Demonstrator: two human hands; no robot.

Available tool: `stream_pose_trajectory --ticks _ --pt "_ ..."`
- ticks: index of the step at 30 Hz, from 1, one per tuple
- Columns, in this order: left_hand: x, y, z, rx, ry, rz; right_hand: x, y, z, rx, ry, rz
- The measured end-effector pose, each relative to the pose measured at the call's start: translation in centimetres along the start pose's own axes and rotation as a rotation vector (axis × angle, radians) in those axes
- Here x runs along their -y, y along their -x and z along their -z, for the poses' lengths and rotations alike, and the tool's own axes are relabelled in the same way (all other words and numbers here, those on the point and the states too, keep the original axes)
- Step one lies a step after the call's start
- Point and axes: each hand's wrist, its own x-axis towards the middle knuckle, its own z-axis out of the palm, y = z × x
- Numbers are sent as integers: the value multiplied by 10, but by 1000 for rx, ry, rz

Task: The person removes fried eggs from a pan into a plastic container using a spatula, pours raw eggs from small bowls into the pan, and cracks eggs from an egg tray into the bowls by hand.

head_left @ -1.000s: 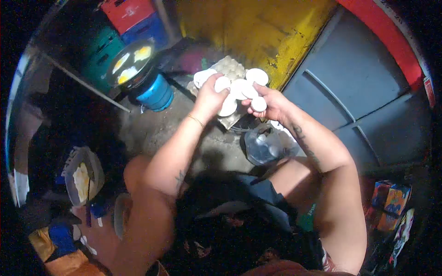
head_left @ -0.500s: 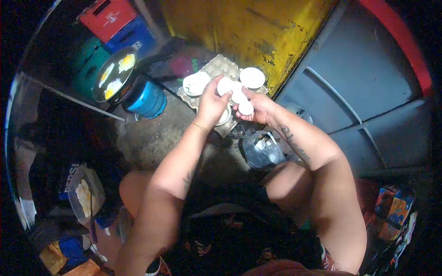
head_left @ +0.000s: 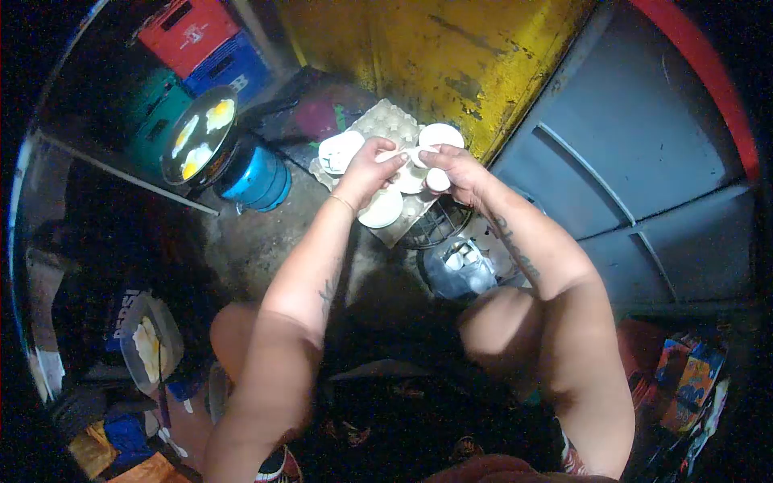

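Observation:
Over a grey egg carton (head_left: pixel 385 122), my left hand (head_left: pixel 372 171) and my right hand (head_left: pixel 457 171) meet with fingers closed. Between the fingertips of both hands is a small white object (head_left: pixel 412 154), too bright to make out; it may be an egg or shell. My right hand also holds a small round white container (head_left: pixel 437 179) against its fingers. Round white dishes rest on the carton: one with dark marks (head_left: pixel 340 151) at the left, one (head_left: pixel 440 136) behind my right hand, another (head_left: pixel 382 211) below my left hand.
A pan (head_left: pixel 171 165) with several frying eggs sits on a blue stove (head_left: pixel 262 179) at the left. A plastic bag (head_left: pixel 455 278) with white pieces stands below my right hand. A tub (head_left: pixel 167 318) of cooked eggs is at lower left. Crates (head_left: pixel 193 36) are behind.
The view has shifted, so the pan sits further left. My hands have turned and lowered slightly, drawing together around the small white object, and the lower dish shows more.

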Motion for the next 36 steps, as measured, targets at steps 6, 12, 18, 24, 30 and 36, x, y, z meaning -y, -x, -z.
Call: stream_pose_trajectory --ticks 6,12,18,24,30,36 --pt "-2 -18 -4 76 -617 -349 -12 -19 18 19 218 121" --pt "3 -24 -12 51 -782 -427 -20 -34 25 -38 531 273" --pt "9 -24 -18 -24 -923 -474 -27 -43 25 4 718 407" --pt "10 -22 -23 -74 -1020 -511 -21 -35 13 -145 1095 358" --pt "12 -22 -27 -62 -1088 -441 -17 -29 4 -161 1218 266" --pt "9 -19 -25 -61 -1110 -423 -18 -31 6 -156 1305 291"
